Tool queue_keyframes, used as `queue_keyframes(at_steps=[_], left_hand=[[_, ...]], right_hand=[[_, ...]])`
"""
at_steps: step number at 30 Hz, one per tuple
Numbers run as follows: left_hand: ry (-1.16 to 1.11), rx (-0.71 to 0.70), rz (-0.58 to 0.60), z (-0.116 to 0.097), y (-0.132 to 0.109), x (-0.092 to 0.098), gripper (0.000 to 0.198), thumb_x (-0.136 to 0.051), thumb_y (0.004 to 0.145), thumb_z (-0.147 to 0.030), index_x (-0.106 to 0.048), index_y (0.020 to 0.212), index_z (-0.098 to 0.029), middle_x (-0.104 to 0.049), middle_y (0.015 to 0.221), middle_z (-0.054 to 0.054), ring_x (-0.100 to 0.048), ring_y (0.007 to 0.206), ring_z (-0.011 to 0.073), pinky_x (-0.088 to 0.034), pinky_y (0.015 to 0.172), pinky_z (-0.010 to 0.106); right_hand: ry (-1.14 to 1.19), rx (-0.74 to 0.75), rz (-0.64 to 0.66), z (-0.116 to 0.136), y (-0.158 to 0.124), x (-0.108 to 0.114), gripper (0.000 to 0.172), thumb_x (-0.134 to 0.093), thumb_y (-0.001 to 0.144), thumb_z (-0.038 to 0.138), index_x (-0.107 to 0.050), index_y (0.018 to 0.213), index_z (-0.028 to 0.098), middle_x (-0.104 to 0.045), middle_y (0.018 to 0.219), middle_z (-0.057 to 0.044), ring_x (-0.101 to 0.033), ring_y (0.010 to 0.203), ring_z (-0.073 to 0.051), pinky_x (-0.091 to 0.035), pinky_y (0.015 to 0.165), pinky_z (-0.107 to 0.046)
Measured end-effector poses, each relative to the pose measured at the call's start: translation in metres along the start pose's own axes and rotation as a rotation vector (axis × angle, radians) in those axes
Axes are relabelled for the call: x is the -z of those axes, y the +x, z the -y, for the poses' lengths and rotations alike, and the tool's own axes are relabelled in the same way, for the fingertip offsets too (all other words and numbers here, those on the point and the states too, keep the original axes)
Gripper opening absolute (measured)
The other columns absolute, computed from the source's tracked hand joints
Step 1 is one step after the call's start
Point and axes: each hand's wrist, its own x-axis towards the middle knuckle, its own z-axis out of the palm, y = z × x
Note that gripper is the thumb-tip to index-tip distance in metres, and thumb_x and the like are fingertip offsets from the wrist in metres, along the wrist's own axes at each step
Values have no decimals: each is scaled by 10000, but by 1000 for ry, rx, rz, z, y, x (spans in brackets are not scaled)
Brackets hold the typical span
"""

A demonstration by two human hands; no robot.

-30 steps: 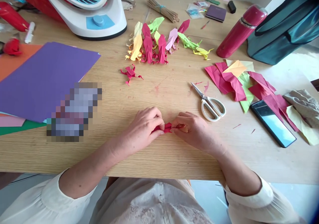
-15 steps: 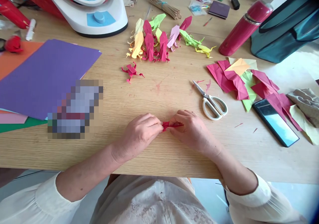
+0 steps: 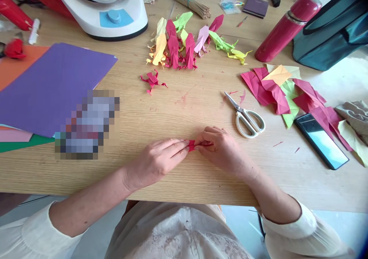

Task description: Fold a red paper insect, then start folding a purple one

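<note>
At the near centre of the wooden table [image 3: 184, 109], the left hand [image 3: 156, 161] and right hand [image 3: 222, 149] both pinch a small red folded paper [image 3: 192, 144]; white-handled scissors [image 3: 244, 115] lie just beyond.

Lots of craft stuff on the bench [image 3: 178, 109]
White scissors [image 3: 245, 117] lie near a phone [image 3: 321, 140]; purple paper [image 3: 54, 86] sits left, folded paper animals [image 3: 184, 44] and a red bottle [image 3: 287, 27] behind.

Light wooden table [image 3: 201, 182] — daylight brightens the pale surface [image 3: 342, 78] at right.
</note>
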Motion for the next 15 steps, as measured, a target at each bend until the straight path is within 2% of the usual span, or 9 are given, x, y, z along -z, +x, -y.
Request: queue_keyframes(at_steps=[7,11,15], left_hand=[[55,-54,17,1,-6,0,331,-445,990,-45,-656,1245,-53,-710,1277,138,-690,1141,238,-596,998,389],[74,-68,42,1,-7,0,325,-474,978,-45,-653,1249,-45,-700,1293,149,-688,1152,242,-587,1016,389],[67,-63,39,0,-8,0,341,-462,988,-57,-636,1281,-54,-696,1299,151,-681,1166,241,-583,1022,393]], right_hand=[[-40,-9,9,0,0,0,124,-667,848,66,-694,799,176,-626,756,-6,-554,712,-145,-386,718,-291],[-96,-6,-9,2,-1,-2,143,-647,852,59,-659,763,172,-616,751,-12,-551,718,-151,-387,717,-297],[-44,-2,20,0,-2,2,127,-659,848,57,-668,799,174,-624,761,-3,-558,710,-140,-396,690,-274]])
